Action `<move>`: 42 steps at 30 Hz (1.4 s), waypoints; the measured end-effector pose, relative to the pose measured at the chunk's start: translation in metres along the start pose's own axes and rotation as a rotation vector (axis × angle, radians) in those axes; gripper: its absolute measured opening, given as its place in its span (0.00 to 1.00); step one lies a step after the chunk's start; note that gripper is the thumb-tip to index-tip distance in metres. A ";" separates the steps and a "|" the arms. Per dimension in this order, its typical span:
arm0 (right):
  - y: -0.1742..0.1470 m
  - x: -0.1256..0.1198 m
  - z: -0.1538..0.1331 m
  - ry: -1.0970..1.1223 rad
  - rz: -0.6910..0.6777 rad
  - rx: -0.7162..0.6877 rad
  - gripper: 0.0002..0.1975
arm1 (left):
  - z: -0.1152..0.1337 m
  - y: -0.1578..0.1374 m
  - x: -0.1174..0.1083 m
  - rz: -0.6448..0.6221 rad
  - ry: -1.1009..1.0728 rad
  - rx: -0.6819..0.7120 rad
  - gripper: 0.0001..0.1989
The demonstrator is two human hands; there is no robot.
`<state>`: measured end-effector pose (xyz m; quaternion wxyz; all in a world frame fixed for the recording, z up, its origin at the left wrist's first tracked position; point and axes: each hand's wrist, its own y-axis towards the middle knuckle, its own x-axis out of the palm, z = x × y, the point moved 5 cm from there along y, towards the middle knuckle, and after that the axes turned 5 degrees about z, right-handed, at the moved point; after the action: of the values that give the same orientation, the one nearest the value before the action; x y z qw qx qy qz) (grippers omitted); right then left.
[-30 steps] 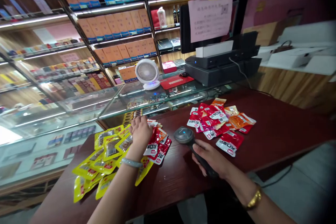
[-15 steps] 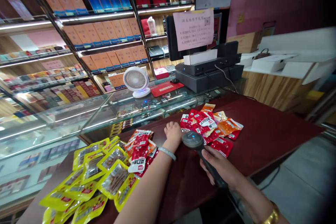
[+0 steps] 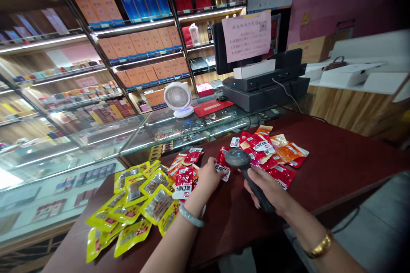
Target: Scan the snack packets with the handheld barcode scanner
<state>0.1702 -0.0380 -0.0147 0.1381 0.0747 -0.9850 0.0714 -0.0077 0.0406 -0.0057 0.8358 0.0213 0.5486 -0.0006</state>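
Note:
My left hand, a pale bangle on its wrist, pinches a red snack packet by its white end. In my right hand is a dark barcode scanner, its head tilted over the table beside that packet. Just right of the scanner lies a pile of red and orange snack packets. To the left of my left hand is a smaller heap of red and orange packets, partly behind my forearm. Yellow snack packets lie spread further left.
The dark red tabletop meets a glass display counter. On the counter stand a white fan, a red mat and a monitor with a pink notice. Behind are shelves of boxes.
My left hand has taken hold of a red packet and brought it next to the scanner head. A red packet now lies atop the left heap. The view has shifted slightly left.

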 end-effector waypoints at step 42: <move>-0.037 -0.061 0.021 0.099 0.150 0.028 0.21 | 0.066 0.049 0.049 -0.019 0.216 0.162 0.28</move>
<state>0.2286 -0.0699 -0.0472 0.1799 -0.0009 -0.9787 0.0992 0.0738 0.0886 -0.0223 0.7673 0.0834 0.6339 -0.0504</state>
